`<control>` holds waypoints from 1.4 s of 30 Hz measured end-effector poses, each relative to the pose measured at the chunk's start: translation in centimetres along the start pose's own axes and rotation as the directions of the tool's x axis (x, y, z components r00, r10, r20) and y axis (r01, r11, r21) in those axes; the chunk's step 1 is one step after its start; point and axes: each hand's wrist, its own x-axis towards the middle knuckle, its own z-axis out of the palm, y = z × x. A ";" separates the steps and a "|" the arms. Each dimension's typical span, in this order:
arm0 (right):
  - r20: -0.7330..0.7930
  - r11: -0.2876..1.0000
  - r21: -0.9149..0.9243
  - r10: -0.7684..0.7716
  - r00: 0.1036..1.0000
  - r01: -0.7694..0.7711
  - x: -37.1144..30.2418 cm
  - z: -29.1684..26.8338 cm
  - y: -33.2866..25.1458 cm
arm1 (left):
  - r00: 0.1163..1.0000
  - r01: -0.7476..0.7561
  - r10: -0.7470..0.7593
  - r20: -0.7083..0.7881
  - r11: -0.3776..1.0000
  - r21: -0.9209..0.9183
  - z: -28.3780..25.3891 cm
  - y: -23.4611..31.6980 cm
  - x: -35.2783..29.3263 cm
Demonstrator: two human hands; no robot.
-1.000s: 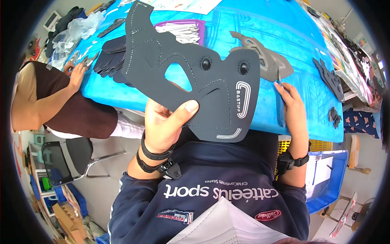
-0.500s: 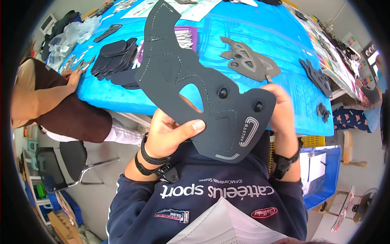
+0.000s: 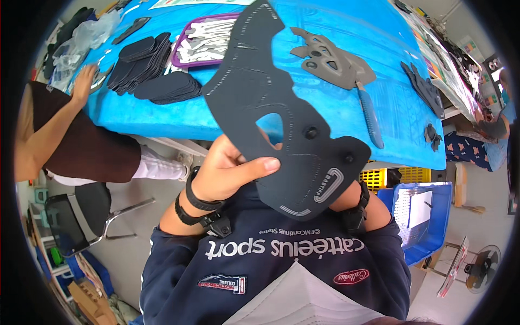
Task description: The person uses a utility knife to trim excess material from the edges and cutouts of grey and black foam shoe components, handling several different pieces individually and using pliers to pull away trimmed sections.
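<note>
My left hand [image 3: 238, 170] grips a flat dark grey shoe upper [image 3: 295, 157], thumb on its face beside the almond-shaped cutout. The piece is tilted, its long curved arm reaching up over the table; it bears dotted lines, two black round studs and pale grey trim. Behind its lower right edge is my right hand [image 3: 348, 199], with its fingers hidden. Beyond the piece lies a taupe cut-out upper [image 3: 336, 62] with openings and a dark stud. A slim tool with a blue handle [image 3: 369, 119] rests on the table, its pale tip against the taupe upper.
On the blue-covered table [image 3: 181, 122] are stacks of dark pads [image 3: 140, 64] and a purple tray [image 3: 187, 64] of white strips. Dark pieces [image 3: 422, 91] lie at right. A co-worker's hand [image 3: 84, 84] is at left. A blue crate [image 3: 441, 216] stands below right.
The dark upper has shifted right and slightly down with my left hand. My right hand has drawn back from the table behind it, and the blue-handled tool now shows on the table.
</note>
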 end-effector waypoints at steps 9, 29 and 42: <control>-0.030 0.992 -0.119 0.024 0.999 -0.028 -0.7 -0.6 -0.1 | 0.996 -0.007 -0.012 0.089 0.979 0.204 -0.9 -0.9 -0.7; -0.225 0.899 -0.160 0.369 0.902 -0.408 -1.3 4.8 -3.5 | 0.952 0.027 -0.087 0.292 0.979 0.203 -1.5 -3.3 -1.7; -0.021 0.909 -0.247 0.342 0.940 -0.336 -2.6 4.6 -3.5 | 0.938 0.211 -0.242 0.248 0.967 0.146 0.1 -2.2 -3.6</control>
